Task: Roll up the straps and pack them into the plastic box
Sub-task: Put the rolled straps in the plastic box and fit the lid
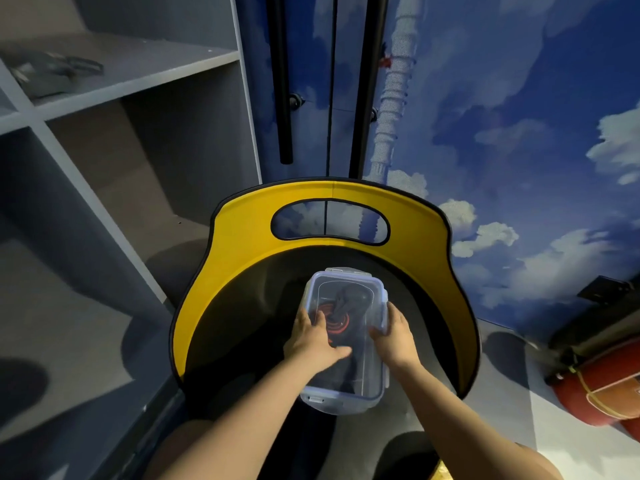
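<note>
One cam only, head-worn, wide-angle w/ strong edge bending. Looks fwd and steeply down from above the person's own arms, which enter from the near edge. Centre of view: clear plastic box (344,336) on a black-and-yellow chair (242,237), close below the cam, both hands on it. Far: blue cloud-print wall (519,98). Left: grey shelves (121,81), leaning in the lens. Right edge: red cylinder (599,393) low down. No 2nd view, so no overlap.
</note>
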The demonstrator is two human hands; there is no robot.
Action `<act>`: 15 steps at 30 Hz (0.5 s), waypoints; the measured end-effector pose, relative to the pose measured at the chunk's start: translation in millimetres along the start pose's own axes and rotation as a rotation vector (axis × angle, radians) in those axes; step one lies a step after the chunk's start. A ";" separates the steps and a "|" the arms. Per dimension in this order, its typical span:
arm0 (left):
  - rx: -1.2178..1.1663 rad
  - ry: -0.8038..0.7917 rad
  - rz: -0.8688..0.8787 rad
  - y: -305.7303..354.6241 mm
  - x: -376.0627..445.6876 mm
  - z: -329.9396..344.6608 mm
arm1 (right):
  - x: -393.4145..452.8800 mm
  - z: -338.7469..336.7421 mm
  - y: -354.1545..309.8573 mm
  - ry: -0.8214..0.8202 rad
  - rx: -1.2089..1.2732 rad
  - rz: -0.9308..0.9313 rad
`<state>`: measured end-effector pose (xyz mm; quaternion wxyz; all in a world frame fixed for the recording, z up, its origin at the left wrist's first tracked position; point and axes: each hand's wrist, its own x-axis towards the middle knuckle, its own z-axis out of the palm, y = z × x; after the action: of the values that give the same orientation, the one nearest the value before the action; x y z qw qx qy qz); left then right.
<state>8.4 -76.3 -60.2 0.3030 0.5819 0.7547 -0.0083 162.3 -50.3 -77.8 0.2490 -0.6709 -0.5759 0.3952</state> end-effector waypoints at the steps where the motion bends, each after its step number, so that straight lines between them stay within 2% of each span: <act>1: 0.016 -0.061 0.004 -0.3 -1.4 1.5 | 1.7 -3.2 -3.1 -0.043 -0.072 -0.040; 4: 0.073 -0.113 0.027 -0.6 -2.9 2.6 | 11.4 -11.5 -9.9 -0.126 -0.213 -0.129; 10: 0.142 -0.198 0.118 -7.1 2.6 -8.0 | 30.1 -23.1 -8.6 -0.142 -0.579 -0.266; 15: 0.199 -0.292 0.215 -23.3 16.1 -23.4 | 46.4 -32.6 -14.5 -0.273 -0.824 -0.353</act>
<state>-24.9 -61.2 -56.6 0.3492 0.6787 0.6318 -0.1347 181.7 1.7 -59.3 -0.0529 -0.5476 -0.8176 0.1699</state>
